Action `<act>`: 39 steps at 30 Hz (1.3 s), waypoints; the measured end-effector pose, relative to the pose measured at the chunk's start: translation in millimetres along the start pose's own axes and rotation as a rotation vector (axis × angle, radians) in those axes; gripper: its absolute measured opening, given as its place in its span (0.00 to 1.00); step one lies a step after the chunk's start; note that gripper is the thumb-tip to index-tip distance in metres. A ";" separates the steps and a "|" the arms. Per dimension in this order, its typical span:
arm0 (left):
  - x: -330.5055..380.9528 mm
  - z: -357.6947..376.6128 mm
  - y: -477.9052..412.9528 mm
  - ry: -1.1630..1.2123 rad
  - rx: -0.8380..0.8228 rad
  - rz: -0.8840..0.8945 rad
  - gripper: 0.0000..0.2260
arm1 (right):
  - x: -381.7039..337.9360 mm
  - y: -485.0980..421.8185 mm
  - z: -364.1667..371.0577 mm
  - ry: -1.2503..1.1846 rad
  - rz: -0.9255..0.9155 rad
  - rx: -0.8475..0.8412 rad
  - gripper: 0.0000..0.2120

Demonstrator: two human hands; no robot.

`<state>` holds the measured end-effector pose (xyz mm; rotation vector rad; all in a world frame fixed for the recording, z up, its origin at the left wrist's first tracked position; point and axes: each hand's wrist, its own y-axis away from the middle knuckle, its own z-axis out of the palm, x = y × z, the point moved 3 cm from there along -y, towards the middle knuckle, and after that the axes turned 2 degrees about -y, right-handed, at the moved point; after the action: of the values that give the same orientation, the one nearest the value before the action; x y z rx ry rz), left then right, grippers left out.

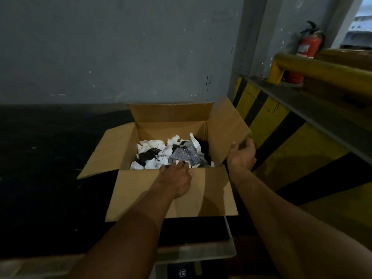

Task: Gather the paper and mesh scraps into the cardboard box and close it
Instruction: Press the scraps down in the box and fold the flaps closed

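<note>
An open cardboard box [173, 115] stands on a dark surface, all its flaps spread outward. Inside lies a heap of white paper scraps [153, 146] mixed with dark and grey mesh scraps [187, 154]. My left hand [176, 178] rests flat on the near flap [211, 190], fingers straight and reaching over the box's front edge toward the scraps. My right hand [242, 154] grips the lower edge of the right flap [225, 125], which stands raised.
A grey wall rises behind the box. On the right are a yellow and black striped barrier [281, 141], a yellow rail [322, 65] and a red fire extinguisher [308, 47]. A pale ledge [193, 252] runs along the near edge.
</note>
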<state>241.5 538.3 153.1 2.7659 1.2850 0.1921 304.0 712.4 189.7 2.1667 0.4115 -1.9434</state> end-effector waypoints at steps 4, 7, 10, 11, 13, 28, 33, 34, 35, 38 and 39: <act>0.8 0.5 0.3 -0.014 0.015 0.007 0.24 | -8.6 9.5 5.9 0.220 -0.183 -0.046 0.13; 0.1 1.1 -1.7 -0.008 0.016 0.002 0.24 | -10.7 12.8 8.2 0.314 -0.288 -0.076 0.09; -0.2 1.4 -4.5 -0.006 0.012 0.003 0.23 | -14.7 15.5 8.6 0.389 -0.417 -0.126 0.01; -0.1 1.2 -4.7 -0.010 0.013 0.005 0.23 | -16.4 16.8 8.5 0.408 -0.438 -0.144 0.03; -0.7 -1.1 -4.3 -0.017 0.017 0.011 0.21 | -19.1 17.1 8.7 0.444 -0.439 -0.180 0.05; -8.2 -13.2 -24.8 0.085 -0.178 -0.050 0.23 | -6.8 19.1 8.8 0.444 -0.224 -0.350 0.32; -0.2 -18.2 -26.5 0.111 -0.180 -0.049 0.26 | -7.8 23.5 15.8 0.412 -0.383 -0.373 0.37; -0.8 -19.4 -28.8 0.120 -0.182 -0.056 0.27 | -7.6 24.3 15.1 0.405 -0.391 -0.396 0.38; -2.0 -20.7 -30.1 0.129 -0.184 -0.068 0.29 | -8.5 25.9 13.6 0.400 -0.401 -0.417 0.39; -5.2 -22.2 -30.7 0.137 -0.195 -0.107 0.33 | -7.7 25.7 13.0 0.416 -0.433 -0.461 0.39; -5.8 -22.1 -31.1 0.140 -0.194 -0.108 0.33 | -7.1 25.2 12.8 0.430 -0.434 -0.476 0.40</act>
<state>211.1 554.4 170.4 2.5520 1.3631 0.4833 299.8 683.9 194.4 2.2649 1.3580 -1.3168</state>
